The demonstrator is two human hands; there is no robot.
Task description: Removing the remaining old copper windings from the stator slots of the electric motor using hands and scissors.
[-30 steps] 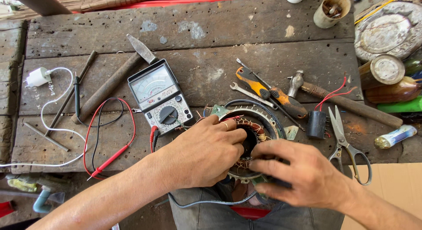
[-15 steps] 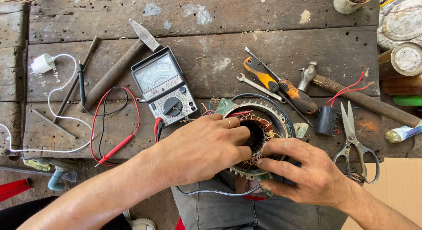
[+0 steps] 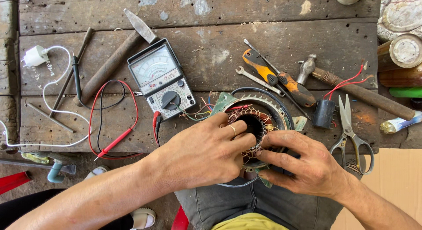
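The stator (image 3: pixel 259 124), a ring of steel laminations wound with copper coils, sits at the near edge of the bench (image 3: pixel 211 67), half over my lap. My left hand (image 3: pixel 206 153) lies across its left rim, fingers curled and dipped into the bore, the ringed finger pressing on the winding; it grips the ring rather than closing into a fist. My right hand (image 3: pixel 307 164) clasps the near right rim, thumb and forefinger pinched at the coil ends beside the left fingertips.

Since a second ago the view has drawn in on the stator and tilted nearer. The left fingers, then spread over the top of the ring, now reach deeper into the bore, and the right hand has slid up from the lower rim to meet them. I read this as the work narrowing onto one spot of the winding, on the near side of the bore; what the fingertips hold there I cannot tell.

Just left of the stator, thin coloured leads run to the meter (image 3: pixel 160 78), whose red and black probes (image 3: pixel 116 140) lie unused further left. Far right of the ring lie a spanner (image 3: pixel 255 79), an orange screwdriver (image 3: pixel 277 78) and a hammer (image 3: pixel 351 87). A black capacitor (image 3: pixel 324 113) stands just right, scissors (image 3: pixel 349 133) beyond it. A white plug (image 3: pixel 35 56) rests at far left.
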